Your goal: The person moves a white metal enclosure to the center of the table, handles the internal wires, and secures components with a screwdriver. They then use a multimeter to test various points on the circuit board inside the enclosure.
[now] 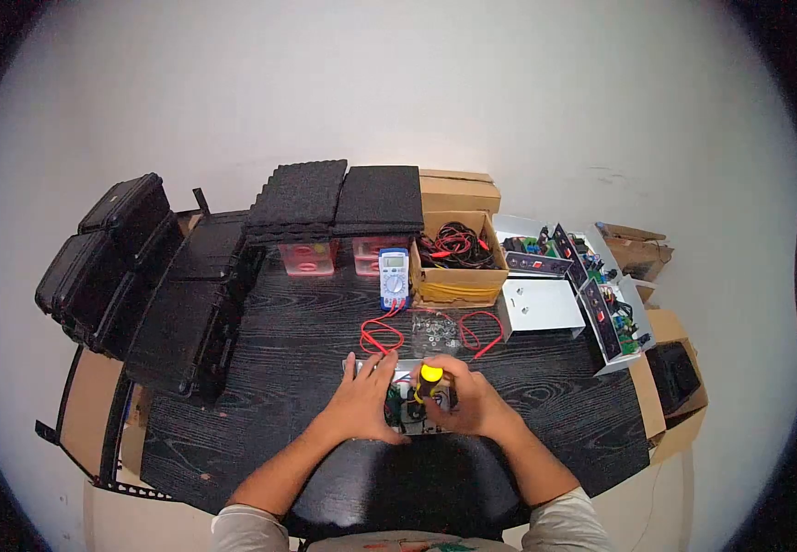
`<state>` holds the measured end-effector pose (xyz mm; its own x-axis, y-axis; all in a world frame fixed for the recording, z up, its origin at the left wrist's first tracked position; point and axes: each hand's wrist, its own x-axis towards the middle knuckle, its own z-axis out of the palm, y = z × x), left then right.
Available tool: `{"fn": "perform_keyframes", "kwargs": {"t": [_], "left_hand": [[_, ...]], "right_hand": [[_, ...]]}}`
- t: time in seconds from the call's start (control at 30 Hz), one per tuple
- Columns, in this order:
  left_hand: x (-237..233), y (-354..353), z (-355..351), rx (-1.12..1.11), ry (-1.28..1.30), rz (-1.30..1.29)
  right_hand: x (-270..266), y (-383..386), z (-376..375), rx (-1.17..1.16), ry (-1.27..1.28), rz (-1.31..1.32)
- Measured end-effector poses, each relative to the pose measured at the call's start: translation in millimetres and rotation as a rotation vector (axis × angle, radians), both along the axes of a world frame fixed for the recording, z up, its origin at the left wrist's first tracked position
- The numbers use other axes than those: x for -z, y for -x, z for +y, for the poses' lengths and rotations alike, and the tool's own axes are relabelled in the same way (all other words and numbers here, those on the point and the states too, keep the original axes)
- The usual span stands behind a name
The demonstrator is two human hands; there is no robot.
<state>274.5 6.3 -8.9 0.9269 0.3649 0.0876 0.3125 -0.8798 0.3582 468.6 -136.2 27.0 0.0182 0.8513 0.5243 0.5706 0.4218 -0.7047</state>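
Note:
My right hand (474, 403) is wrapped round a yellow and black screwdriver (430, 375), held upright over an open electronic unit (413, 427) near the table's front edge. The tool's tip is hidden. My left hand (360, 402) lies along the unit's left side, thumb and fingers spread, touching its edge. Green and dark parts show between the hands. Just beyond sits a clear bag of small metal hardware (436, 332), with red test leads (379, 333) beside it. A blue and white multimeter (394, 279) stands behind the leads.
Black hard cases (182, 322) are stacked at the left. Black foam sheets (379, 198) lie over red-and-clear boxes (308, 258) at the back. A cardboard box (458, 287) holds cables. To the right are a white metal cover (542, 306), opened units (614, 317) and a carton (679, 396).

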Motion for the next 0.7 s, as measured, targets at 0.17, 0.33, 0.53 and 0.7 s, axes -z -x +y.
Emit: {"fn": "perform_keyframes", "kwargs": {"t": [0.17, 0.33, 0.53, 0.7], "left_hand": [[5, 0, 2, 0.028, -0.082, 0.023], [7, 0, 2, 0.03, -0.106, 0.03], [5, 1, 1, 0.027, -0.108, 0.047], [7, 1, 3, 0.032, -0.109, 0.022]], "right_hand": [[-5, -5, 4, 0.073, -0.088, -0.24], [1, -3, 5, 0.088, -0.047, -0.199], [1, -17, 8, 0.212, -0.13, 0.184], [-29, -56, -2, 0.571, 0.133, 0.009]]}}
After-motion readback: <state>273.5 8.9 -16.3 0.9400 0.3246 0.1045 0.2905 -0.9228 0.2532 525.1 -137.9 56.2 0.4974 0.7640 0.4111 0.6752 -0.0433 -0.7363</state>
